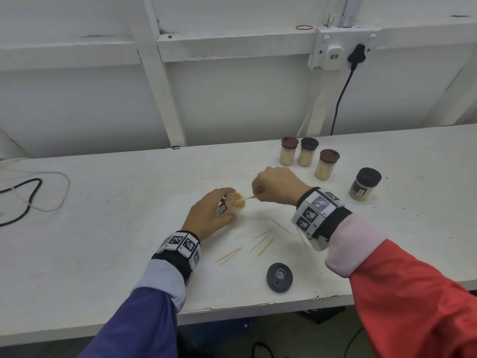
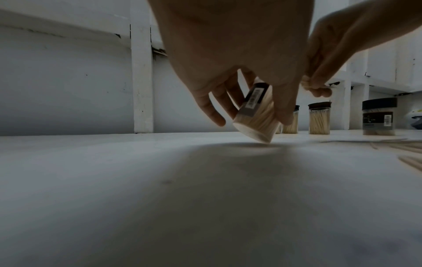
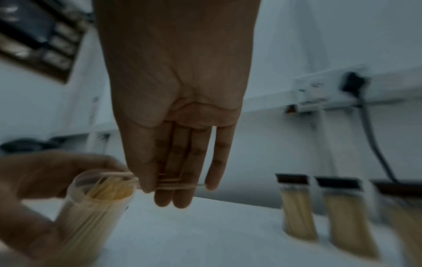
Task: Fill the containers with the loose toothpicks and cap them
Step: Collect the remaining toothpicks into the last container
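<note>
Nearest the head camera, two sleeved forearms reach over the front edge of a white table [image 1: 103,254]. Just behind that edge lies a loose black cap [image 1: 279,277], and between the cap and the hands are scattered loose toothpicks [image 1: 260,244]. Beyond the cap, the left hand [image 1: 206,215] wraps around an open container [image 1: 233,205], tilted with its packed mouth toward the right hand [image 1: 276,186], which pinches a few toothpicks at that mouth. Four capped containers [image 1: 325,164] stand farther from the cap, near the wall. Toothpicks look light, thin, stiff and easy to snap or drop, so gathering several side by side near the middle seems wise. From the left wrist, fingers [image 2: 214,108] curl around the labelled container [image 2: 255,115]; it leans with only one bottom edge touching the table, so it could slip. Open table spreads on its near side; the capped jars sit well behind it. From the right wrist, blurred, thumb and fingers [image 3: 178,180] grip a small bundle of toothpicks [image 3: 173,185] lying crosswise, one end at the rim of the clear container [image 3: 95,202]. Its mouth already looks nearly full, so I judge the last picks need a gentle, lengthwise push. Smooth plastic walls suggest holding around the middle. Three capped jars [image 3: 297,207] stand to its right with bare table between.
</note>
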